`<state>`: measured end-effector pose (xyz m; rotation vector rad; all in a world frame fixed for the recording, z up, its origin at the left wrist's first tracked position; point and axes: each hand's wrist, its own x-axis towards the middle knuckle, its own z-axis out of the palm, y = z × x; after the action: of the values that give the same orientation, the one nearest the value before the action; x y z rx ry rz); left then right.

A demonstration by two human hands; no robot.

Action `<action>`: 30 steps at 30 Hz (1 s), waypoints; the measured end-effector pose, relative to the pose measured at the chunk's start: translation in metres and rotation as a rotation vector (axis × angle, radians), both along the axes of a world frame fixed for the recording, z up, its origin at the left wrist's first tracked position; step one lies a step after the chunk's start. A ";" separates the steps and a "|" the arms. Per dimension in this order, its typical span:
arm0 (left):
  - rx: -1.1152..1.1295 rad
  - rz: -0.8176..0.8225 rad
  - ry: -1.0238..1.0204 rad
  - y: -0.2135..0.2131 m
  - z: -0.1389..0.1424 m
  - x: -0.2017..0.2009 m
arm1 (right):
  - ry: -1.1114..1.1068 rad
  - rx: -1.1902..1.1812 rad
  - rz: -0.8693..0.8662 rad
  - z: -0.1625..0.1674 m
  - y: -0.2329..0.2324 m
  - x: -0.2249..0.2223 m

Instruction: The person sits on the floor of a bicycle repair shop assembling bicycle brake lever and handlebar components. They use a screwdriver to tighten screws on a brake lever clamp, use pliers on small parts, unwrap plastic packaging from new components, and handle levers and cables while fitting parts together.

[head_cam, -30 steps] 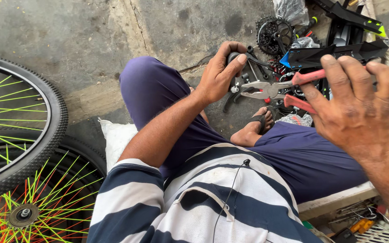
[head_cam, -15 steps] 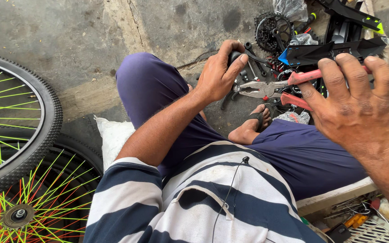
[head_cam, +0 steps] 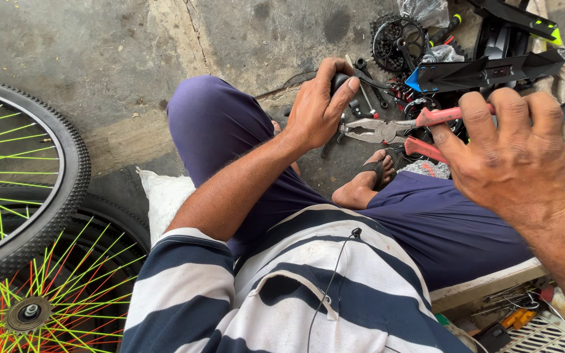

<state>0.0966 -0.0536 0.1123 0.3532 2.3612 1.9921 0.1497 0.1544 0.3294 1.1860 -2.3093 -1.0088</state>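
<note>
Black sprocket, loose tools and spoked wheels litter the concrete. Left hand grips a black lever part. Right hand clasps red-handled pliers, steel nose partly open.

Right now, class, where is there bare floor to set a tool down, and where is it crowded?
Bare concrete floor lies between the bicycle wheel and the raised knee. Around the left hand, pliers, sprocket and black frame parts, it is crowded.

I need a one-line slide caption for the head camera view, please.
Seated person's right hand holds red-handled pliers toward a black part gripped in the left hand, above scattered bicycle parts on concrete.
</note>
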 end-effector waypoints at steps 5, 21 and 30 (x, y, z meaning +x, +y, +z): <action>-0.010 0.001 -0.004 0.001 -0.001 0.000 | -0.028 0.000 -0.015 -0.003 0.002 0.000; 0.104 0.030 -0.217 0.002 -0.015 -0.012 | -0.228 -0.123 -0.198 -0.035 0.031 0.001; 0.878 -0.043 -0.554 -0.005 -0.036 -0.030 | -1.184 -0.234 -1.131 -0.272 0.075 -0.029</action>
<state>0.0665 -0.0583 0.0767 -0.1371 1.0840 2.5546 0.1211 0.2298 0.0570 0.1923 -4.0596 -0.1121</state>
